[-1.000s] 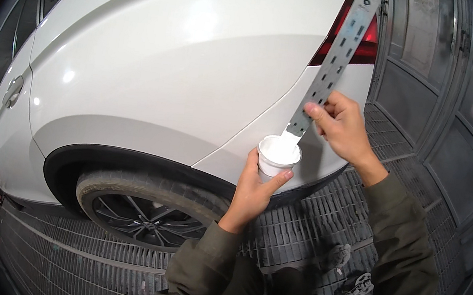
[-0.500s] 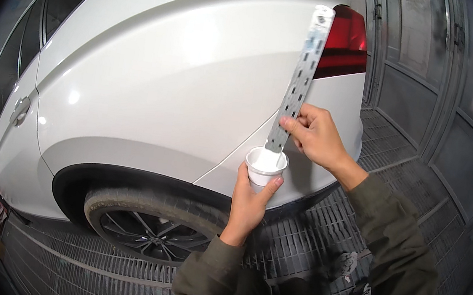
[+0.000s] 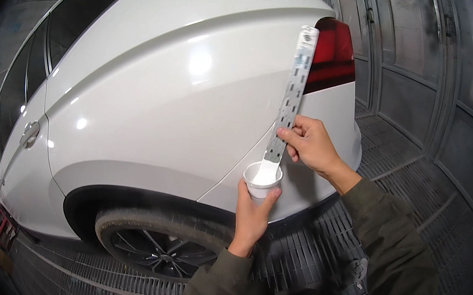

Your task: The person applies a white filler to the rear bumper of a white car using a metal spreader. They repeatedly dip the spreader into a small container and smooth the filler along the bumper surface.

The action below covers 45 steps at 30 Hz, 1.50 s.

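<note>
My left hand [image 3: 252,215] is closed round a small white cup [image 3: 261,188], with the thumb on its right side. White liquid, which looks like paint, shows inside the cup and coats the low end of a long flat mixing stick [image 3: 291,98]. That stick is grey with rows of dark slots and a whitish top end. It stands nearly upright in the cup, leaning slightly right. My right hand [image 3: 311,145] pinches it below the middle between thumb and fingers. The stick's bottom tip is hidden in the cup.
Just beyond my hands stands a white car [image 3: 150,118], its red tail light [image 3: 333,56] behind the stick and its rear wheel [image 3: 167,246] at lower left. Floor grating [image 3: 316,265] lies below. Grey panelled doors [image 3: 411,93] rise at right. A red object [image 3: 2,221] sits far left.
The view has shifted, so the car sits lower and more of its window shows. Both hands keep their hold on cup and stick; the stick stands slightly more upright.
</note>
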Each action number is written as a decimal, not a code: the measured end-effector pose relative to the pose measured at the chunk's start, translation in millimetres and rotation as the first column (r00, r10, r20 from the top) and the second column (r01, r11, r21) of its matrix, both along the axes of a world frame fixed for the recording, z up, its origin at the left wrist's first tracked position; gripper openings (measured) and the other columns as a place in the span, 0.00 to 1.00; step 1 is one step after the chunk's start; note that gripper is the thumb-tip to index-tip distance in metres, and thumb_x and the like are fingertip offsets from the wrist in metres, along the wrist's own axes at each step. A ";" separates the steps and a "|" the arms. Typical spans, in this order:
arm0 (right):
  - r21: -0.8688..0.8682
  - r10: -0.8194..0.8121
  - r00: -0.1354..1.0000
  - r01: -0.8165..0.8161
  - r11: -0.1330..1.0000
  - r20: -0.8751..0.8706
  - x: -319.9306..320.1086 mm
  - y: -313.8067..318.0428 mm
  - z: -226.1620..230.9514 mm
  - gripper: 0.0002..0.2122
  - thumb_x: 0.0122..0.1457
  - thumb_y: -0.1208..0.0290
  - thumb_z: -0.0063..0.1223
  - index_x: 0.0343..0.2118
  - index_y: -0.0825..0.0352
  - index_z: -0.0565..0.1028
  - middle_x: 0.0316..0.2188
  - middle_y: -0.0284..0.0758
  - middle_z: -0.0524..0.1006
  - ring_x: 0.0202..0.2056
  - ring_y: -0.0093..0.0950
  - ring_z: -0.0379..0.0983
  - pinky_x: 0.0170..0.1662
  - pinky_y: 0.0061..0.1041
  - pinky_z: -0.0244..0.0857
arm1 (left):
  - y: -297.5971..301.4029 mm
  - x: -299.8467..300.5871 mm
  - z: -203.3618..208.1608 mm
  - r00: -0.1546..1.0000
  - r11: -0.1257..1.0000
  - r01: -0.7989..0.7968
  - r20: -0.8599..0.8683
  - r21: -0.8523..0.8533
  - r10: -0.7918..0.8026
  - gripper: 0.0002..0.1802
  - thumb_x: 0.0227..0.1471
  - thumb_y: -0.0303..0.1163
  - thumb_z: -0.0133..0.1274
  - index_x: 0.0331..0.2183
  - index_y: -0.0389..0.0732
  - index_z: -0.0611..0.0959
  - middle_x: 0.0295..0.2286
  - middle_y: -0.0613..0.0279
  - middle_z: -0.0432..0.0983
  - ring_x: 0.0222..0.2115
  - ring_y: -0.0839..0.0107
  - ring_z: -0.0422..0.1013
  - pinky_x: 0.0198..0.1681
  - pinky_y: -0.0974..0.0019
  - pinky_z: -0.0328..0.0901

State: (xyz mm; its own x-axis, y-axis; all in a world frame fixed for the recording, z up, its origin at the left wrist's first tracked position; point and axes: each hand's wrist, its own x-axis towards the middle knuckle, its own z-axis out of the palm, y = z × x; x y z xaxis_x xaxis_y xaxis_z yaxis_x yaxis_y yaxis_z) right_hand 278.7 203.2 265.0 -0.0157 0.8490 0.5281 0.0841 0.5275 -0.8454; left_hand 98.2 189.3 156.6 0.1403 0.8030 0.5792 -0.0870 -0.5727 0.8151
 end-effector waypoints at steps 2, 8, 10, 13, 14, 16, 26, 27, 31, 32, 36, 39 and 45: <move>0.043 -0.016 0.997 0.019 0.999 -0.079 9.4 5.7 5.0 0.09 0.66 0.69 0.58 0.34 0.71 0.76 0.19 0.27 0.73 0.18 0.15 0.68 0.19 0.16 0.61 | 0.0 2.7 -0.4 1.000 1.000 -0.023 0.001 -0.015 0.023 0.30 0.56 0.31 0.65 0.54 0.34 0.69 0.43 0.60 0.74 0.40 0.74 0.71 0.43 0.69 0.68; 0.015 0.026 0.987 -0.024 1.000 -0.157 22.0 24.7 1.7 0.11 0.67 0.68 0.57 0.34 0.72 0.76 0.20 0.32 0.77 0.20 0.18 0.74 0.23 0.17 0.66 | -4.0 2.7 0.2 0.999 0.997 -0.052 0.009 -0.063 0.053 0.31 0.55 0.31 0.66 0.55 0.33 0.70 0.45 0.58 0.75 0.43 0.74 0.72 0.46 0.68 0.68; 0.014 0.024 0.986 -0.022 1.000 -0.167 22.3 29.9 -0.3 0.11 0.67 0.67 0.57 0.34 0.72 0.76 0.21 0.33 0.78 0.21 0.18 0.74 0.23 0.16 0.65 | -6.3 2.7 0.8 0.998 0.997 -0.032 0.050 -0.075 0.036 0.32 0.55 0.31 0.66 0.56 0.33 0.70 0.46 0.58 0.75 0.44 0.74 0.72 0.48 0.68 0.68; 0.027 0.013 0.986 -0.009 1.000 -0.166 20.7 34.5 -1.7 0.11 0.67 0.67 0.57 0.34 0.71 0.76 0.23 0.34 0.79 0.22 0.18 0.75 0.24 0.16 0.65 | -8.8 2.7 1.8 0.996 0.995 0.005 0.092 -0.104 0.004 0.32 0.55 0.31 0.66 0.56 0.33 0.70 0.47 0.59 0.75 0.46 0.73 0.72 0.50 0.68 0.67; 0.031 0.020 0.986 -0.015 0.999 -0.166 20.1 35.3 -2.1 0.11 0.67 0.67 0.57 0.34 0.71 0.77 0.23 0.33 0.79 0.21 0.17 0.74 0.24 0.16 0.65 | -9.5 2.3 1.8 0.996 0.991 0.004 0.091 -0.134 0.008 0.33 0.55 0.32 0.67 0.56 0.33 0.70 0.48 0.58 0.74 0.47 0.72 0.71 0.52 0.67 0.66; 0.045 0.012 0.986 -0.004 0.999 -0.169 19.2 35.7 -2.7 0.11 0.67 0.67 0.57 0.34 0.70 0.77 0.23 0.32 0.79 0.21 0.16 0.73 0.23 0.14 0.64 | -10.6 1.8 1.4 0.994 0.984 0.020 0.108 -0.177 0.000 0.34 0.54 0.32 0.67 0.56 0.32 0.69 0.49 0.56 0.73 0.50 0.71 0.70 0.55 0.67 0.64; 0.070 -0.015 0.988 0.026 0.997 -0.156 19.7 37.6 -5.6 0.13 0.66 0.64 0.59 0.31 0.69 0.77 0.20 0.32 0.78 0.20 0.16 0.70 0.24 0.16 0.62 | -14.7 8.1 2.3 0.985 0.977 0.018 0.173 -0.212 0.019 0.32 0.55 0.33 0.67 0.55 0.32 0.70 0.50 0.56 0.73 0.49 0.70 0.71 0.54 0.66 0.66; 0.068 -0.028 0.990 0.038 0.997 -0.137 20.1 37.8 -6.0 0.13 0.66 0.63 0.59 0.30 0.69 0.77 0.19 0.32 0.78 0.20 0.16 0.69 0.24 0.16 0.61 | -15.1 8.2 2.4 0.985 0.977 0.019 0.172 -0.213 0.018 0.32 0.56 0.33 0.67 0.55 0.32 0.70 0.50 0.56 0.73 0.49 0.70 0.71 0.54 0.66 0.66; 0.072 -0.043 0.993 0.051 0.996 -0.114 22.3 38.2 -7.8 0.14 0.65 0.61 0.60 0.30 0.69 0.78 0.18 0.31 0.78 0.19 0.15 0.68 0.24 0.16 0.59 | -13.2 8.7 0.9 0.984 0.980 0.034 0.177 -0.197 0.001 0.33 0.56 0.33 0.67 0.56 0.32 0.70 0.50 0.56 0.73 0.49 0.70 0.71 0.54 0.66 0.66; 0.084 -0.044 0.993 0.053 0.995 -0.112 22.8 38.3 -7.9 0.14 0.65 0.61 0.60 0.30 0.69 0.78 0.18 0.31 0.78 0.19 0.15 0.68 0.24 0.16 0.59 | -12.5 9.0 0.3 0.984 0.981 0.036 0.178 -0.191 -0.002 0.33 0.56 0.33 0.67 0.56 0.32 0.70 0.50 0.56 0.73 0.49 0.70 0.72 0.54 0.66 0.66; 0.082 -0.032 0.990 0.044 0.996 -0.136 21.9 39.3 -8.7 0.13 0.66 0.62 0.59 0.32 0.68 0.79 0.18 0.29 0.77 0.20 0.14 0.68 0.25 0.16 0.58 | -11.6 10.1 -1.2 0.985 0.982 0.018 0.175 -0.189 0.015 0.31 0.55 0.34 0.67 0.54 0.32 0.71 0.48 0.57 0.75 0.48 0.72 0.72 0.53 0.67 0.66; 0.065 -0.027 0.990 0.037 0.997 -0.138 21.3 39.6 -8.8 0.12 0.67 0.63 0.59 0.32 0.67 0.77 0.19 0.28 0.76 0.20 0.14 0.68 0.24 0.15 0.58 | -12.4 10.8 0.8 0.983 0.982 0.023 0.181 -0.189 0.012 0.31 0.54 0.35 0.68 0.53 0.33 0.72 0.47 0.57 0.75 0.47 0.72 0.72 0.52 0.67 0.66; 0.051 -0.006 0.984 0.015 0.999 -0.178 21.4 43.5 -10.7 0.11 0.67 0.64 0.58 0.34 0.68 0.77 0.21 0.27 0.77 0.21 0.14 0.69 0.24 0.15 0.57 | -11.9 12.5 3.4 0.980 0.978 0.024 0.197 -0.205 0.017 0.30 0.54 0.33 0.68 0.52 0.33 0.71 0.46 0.56 0.75 0.46 0.71 0.71 0.51 0.68 0.66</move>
